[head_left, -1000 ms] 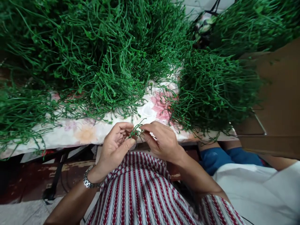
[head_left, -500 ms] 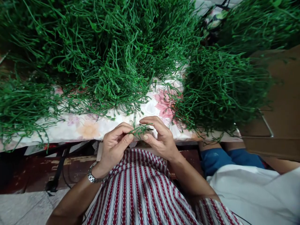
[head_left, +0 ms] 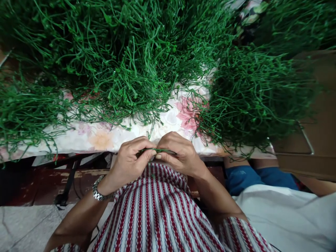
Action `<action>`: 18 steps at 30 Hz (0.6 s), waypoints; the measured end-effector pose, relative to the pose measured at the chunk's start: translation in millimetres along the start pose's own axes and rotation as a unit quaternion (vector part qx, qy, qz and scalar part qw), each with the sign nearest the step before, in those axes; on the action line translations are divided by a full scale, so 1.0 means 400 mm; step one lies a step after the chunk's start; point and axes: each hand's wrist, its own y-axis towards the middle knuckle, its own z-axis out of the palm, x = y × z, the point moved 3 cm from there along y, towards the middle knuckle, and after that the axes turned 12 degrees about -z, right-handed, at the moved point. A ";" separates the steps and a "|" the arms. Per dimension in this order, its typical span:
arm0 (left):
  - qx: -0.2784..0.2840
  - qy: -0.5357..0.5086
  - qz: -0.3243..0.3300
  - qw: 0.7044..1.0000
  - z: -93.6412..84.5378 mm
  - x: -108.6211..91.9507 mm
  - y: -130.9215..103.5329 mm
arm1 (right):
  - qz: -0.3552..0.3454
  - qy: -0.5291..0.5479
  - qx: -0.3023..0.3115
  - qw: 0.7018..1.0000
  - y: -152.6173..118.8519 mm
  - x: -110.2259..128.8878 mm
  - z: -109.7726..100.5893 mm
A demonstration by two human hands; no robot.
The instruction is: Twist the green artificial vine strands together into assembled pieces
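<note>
My left hand (head_left: 133,157) and my right hand (head_left: 181,154) meet at the table's near edge, in front of my lap. Both are closed, thumbs against curled fingers, gripping a thin green stem (head_left: 162,150) that spans the small gap between them. It looks like an artificial plant stem; its ends are hidden inside my hands. One loose stem (head_left: 151,130) lies on the floral tablecloth (head_left: 123,135) just beyond my fingers. A large tangled heap of similar green stems (head_left: 126,66) covers the table ahead.
Another pile of green stems (head_left: 252,101) stands on the right, beside a brown cardboard box (head_left: 294,161). A smaller pile (head_left: 28,108) lies at left. A person in blue shorts (head_left: 244,178) and a white top sits close on my right.
My fingers have closed in, and my hands have drawn together. The small spread of green sprigs between them now shows as one thin strand held level. The view has shifted slightly.
</note>
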 end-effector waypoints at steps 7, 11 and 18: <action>0.057 0.112 0.045 0.991 -0.005 0.016 -0.012 | -0.025 -0.071 0.117 0.990 -0.003 0.012 0.002; 0.090 0.097 0.046 0.990 -0.011 0.026 -0.013 | -0.040 -0.083 0.141 0.986 -0.004 0.019 0.008; 0.123 0.046 0.088 0.987 -0.013 0.013 -0.016 | -0.070 0.109 0.141 0.981 0.005 0.012 0.020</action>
